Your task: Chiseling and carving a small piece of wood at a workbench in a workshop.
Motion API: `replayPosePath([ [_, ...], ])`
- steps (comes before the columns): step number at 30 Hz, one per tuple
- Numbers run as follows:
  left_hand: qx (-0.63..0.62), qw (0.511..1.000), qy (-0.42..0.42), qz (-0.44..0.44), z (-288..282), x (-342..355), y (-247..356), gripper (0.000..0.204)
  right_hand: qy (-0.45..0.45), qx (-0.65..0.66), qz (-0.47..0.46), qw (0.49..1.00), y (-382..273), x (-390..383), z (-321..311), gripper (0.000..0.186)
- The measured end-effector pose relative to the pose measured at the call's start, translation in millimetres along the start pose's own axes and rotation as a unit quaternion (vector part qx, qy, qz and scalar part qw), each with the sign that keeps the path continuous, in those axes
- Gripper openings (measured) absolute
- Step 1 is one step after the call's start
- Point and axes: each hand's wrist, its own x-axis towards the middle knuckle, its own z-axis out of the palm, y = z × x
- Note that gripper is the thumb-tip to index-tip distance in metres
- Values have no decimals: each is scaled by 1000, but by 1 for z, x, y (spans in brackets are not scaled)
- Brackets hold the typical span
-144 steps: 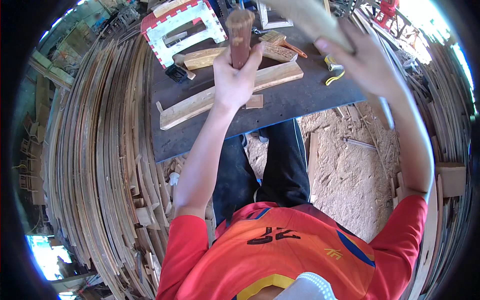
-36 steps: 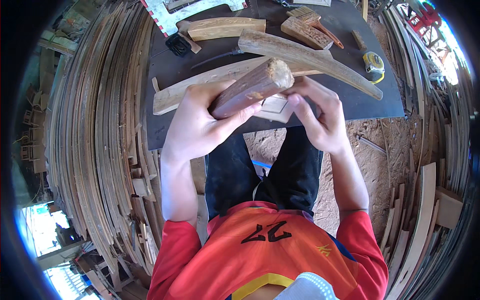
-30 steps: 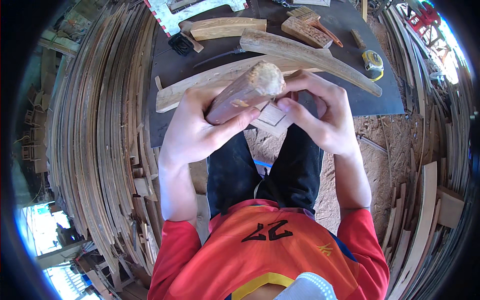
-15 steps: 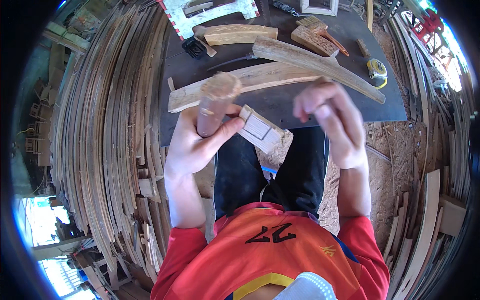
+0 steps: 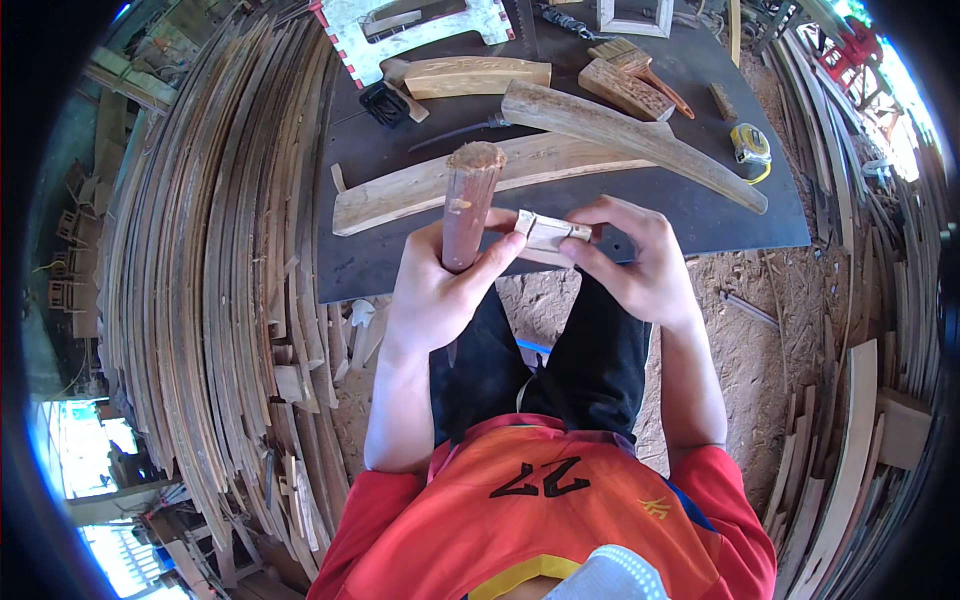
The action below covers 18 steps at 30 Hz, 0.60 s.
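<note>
My left hand (image 5: 432, 300) is closed around a chisel (image 5: 469, 212), its thick round wooden handle standing upright with a frayed, battered top. A thin dark tip shows below the fist. Between the thumb and fingers of the same hand sits one end of a small pale wood block (image 5: 543, 236), with dark pencil lines on it. My right hand (image 5: 640, 268) pinches the block's other end between thumb and fingers. Both hands meet just off the near edge of the dark table (image 5: 400, 262), above my lap. Fingertips behind the block are partly hidden.
On the table lie curved wood pieces (image 5: 420, 192), a paintbrush (image 5: 640, 65) by a wood block, a yellow tape measure (image 5: 750, 146) and a hammer (image 5: 404, 92). A white stool (image 5: 410, 35) stands at the back. Stacked boards (image 5: 215, 250) flank both sides.
My right hand has come in from the right and taken hold of the block's free end. My left hand has shifted right with the chisel and block, and the block has turned.
</note>
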Motion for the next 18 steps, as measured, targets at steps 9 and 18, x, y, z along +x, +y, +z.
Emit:
replayPosePath([
  [9, -253, 954, 112, 113, -50, 12, 12, 29, -55, -165, 32, 984, 62, 7, 11, 17],
  [18, -258, 920, 25, 295, -58, 61, 72, 35, -6, -259, 2, 966, 66, 5, 24, 26],
])
